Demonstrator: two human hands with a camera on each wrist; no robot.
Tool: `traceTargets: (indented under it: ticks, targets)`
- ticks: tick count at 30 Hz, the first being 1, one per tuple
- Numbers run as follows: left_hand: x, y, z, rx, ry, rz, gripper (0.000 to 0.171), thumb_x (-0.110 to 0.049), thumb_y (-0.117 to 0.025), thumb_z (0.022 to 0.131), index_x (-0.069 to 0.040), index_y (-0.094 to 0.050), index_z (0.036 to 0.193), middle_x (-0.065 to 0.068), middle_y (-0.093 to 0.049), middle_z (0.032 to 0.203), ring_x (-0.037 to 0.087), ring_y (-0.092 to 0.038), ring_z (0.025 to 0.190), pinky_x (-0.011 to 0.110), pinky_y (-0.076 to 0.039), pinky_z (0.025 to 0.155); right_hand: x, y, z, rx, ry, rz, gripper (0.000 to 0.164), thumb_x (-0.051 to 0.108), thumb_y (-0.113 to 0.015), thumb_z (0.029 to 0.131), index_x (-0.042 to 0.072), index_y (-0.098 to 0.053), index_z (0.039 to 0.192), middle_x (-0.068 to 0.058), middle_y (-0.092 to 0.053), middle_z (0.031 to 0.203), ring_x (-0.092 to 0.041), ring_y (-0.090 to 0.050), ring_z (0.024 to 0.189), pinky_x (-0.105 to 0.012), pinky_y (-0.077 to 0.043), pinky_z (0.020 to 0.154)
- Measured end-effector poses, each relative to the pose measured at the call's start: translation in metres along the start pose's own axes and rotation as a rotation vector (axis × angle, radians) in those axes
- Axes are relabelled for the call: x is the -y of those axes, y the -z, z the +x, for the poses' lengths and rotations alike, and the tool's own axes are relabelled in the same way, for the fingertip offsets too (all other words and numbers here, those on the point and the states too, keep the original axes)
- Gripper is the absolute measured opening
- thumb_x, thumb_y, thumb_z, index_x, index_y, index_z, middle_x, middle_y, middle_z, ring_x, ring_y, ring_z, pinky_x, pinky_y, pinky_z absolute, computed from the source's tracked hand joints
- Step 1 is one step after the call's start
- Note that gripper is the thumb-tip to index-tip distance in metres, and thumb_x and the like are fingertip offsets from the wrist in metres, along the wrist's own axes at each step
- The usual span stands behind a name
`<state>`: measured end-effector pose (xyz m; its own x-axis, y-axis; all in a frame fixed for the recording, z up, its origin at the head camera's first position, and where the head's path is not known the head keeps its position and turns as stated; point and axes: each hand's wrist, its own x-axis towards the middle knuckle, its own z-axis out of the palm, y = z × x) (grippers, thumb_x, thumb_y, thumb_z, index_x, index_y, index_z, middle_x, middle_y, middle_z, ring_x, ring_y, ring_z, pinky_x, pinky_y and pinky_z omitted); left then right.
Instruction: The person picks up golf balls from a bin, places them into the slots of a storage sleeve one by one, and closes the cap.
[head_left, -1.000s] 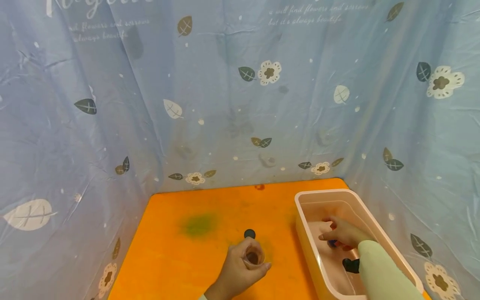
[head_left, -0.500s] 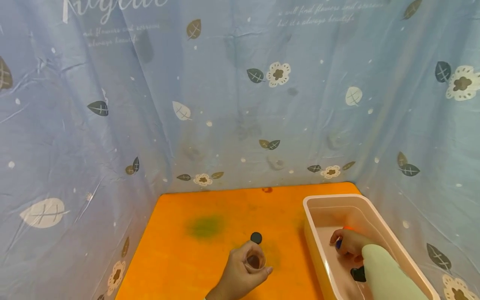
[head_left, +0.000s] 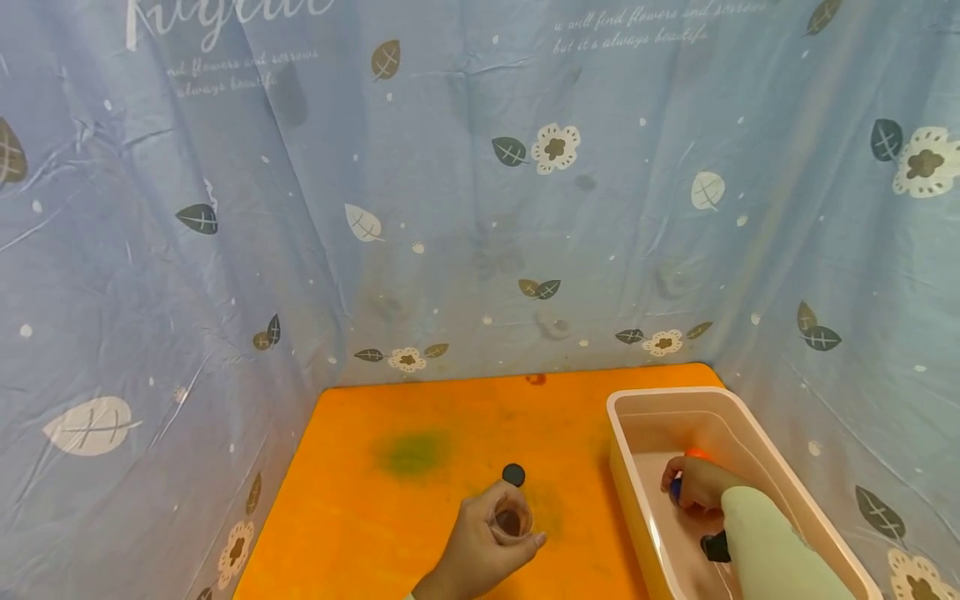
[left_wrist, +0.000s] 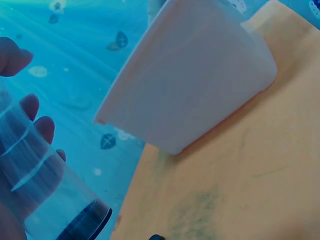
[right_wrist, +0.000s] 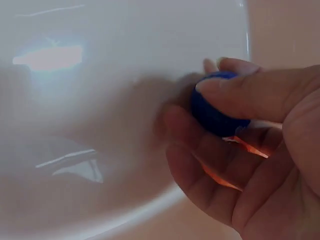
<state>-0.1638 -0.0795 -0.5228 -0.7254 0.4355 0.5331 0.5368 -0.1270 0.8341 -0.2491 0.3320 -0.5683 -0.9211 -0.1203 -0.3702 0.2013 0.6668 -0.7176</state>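
Observation:
My left hand [head_left: 480,542] wraps its fingers and thumb round a clear plastic tube [head_left: 512,518]. From above I look into its open top; in the left wrist view the tube [left_wrist: 45,185] has a black base [left_wrist: 87,222]. My right hand [head_left: 699,483] is down inside the pale pink tub [head_left: 652,533]. Between its thumb and fingers it pinches a small blue ball [right_wrist: 216,107], partly covered by the thumb. Something orange [right_wrist: 250,147] shows between and behind the fingers. On the table, just beyond the left hand, lies a round black disc [head_left: 513,475].
An orange object [head_left: 699,454] lies in the tub beyond the right hand. A black object [head_left: 716,547] is in the tub, partly hidden by the sleeve. The orange table [head_left: 360,517] is bordered by a blue patterned curtain [head_left: 450,208] at the back and sides.
My right hand's fingers, spread over the blue ball at first, have closed on it. The head view has shifted slightly. The left hand keeps its hold on the tube.

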Motion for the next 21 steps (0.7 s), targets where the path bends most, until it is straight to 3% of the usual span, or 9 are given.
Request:
traceTargets:
  ticks: [5,11,15,21]
  targets:
    - [0.001,-0.001,-0.001,0.005,0.004,-0.036,0.023,0.004,-0.078,0.098,-0.009,-0.060,0.106,0.005,-0.064,0.080,0.005,-0.040,0.045,0.020,-0.043,0.043,-0.004,0.006,0.000,0.035,0.062,0.109,0.035,-0.019,-0.067,0.073,0.001,-0.066,0.103,-0.010,-0.055,0.080,-0.018,-0.048,0.057,-0.027,-0.042,0.052]
    - [0.002,-0.002,-0.003,0.017,0.006,-0.017,0.023,0.001,-0.079,0.099,-0.010,-0.060,0.106,0.004,-0.063,0.081,-0.001,-0.046,0.050,0.021,-0.047,0.044,0.005,0.018,-0.002,0.064,0.233,0.127,0.031,-0.012,-0.072,0.084,-0.007,-0.062,0.112,-0.010,-0.058,0.092,-0.024,-0.055,0.063,-0.032,-0.048,0.056]
    - [0.001,-0.001,-0.004,0.032,0.019,-0.001,0.024,0.001,-0.080,0.098,-0.010,-0.060,0.106,0.002,-0.065,0.083,-0.001,-0.055,0.055,0.026,-0.054,0.046,0.021,0.021,-0.009,0.014,0.273,0.098,0.031,-0.006,-0.074,0.093,-0.008,-0.063,0.121,-0.011,-0.062,0.098,-0.029,-0.063,0.072,-0.038,-0.055,0.059]
    - [-0.001,0.002,-0.005,0.046,0.120,0.006,0.025,-0.004,-0.082,0.098,-0.014,-0.061,0.107,-0.001,-0.066,0.087,0.008,-0.070,0.069,0.040,-0.064,0.059,0.050,0.023,-0.022,-0.075,0.348,0.159,0.039,0.003,-0.076,0.102,-0.009,-0.061,0.136,-0.018,-0.067,0.113,-0.032,-0.066,0.085,-0.038,-0.060,0.073]
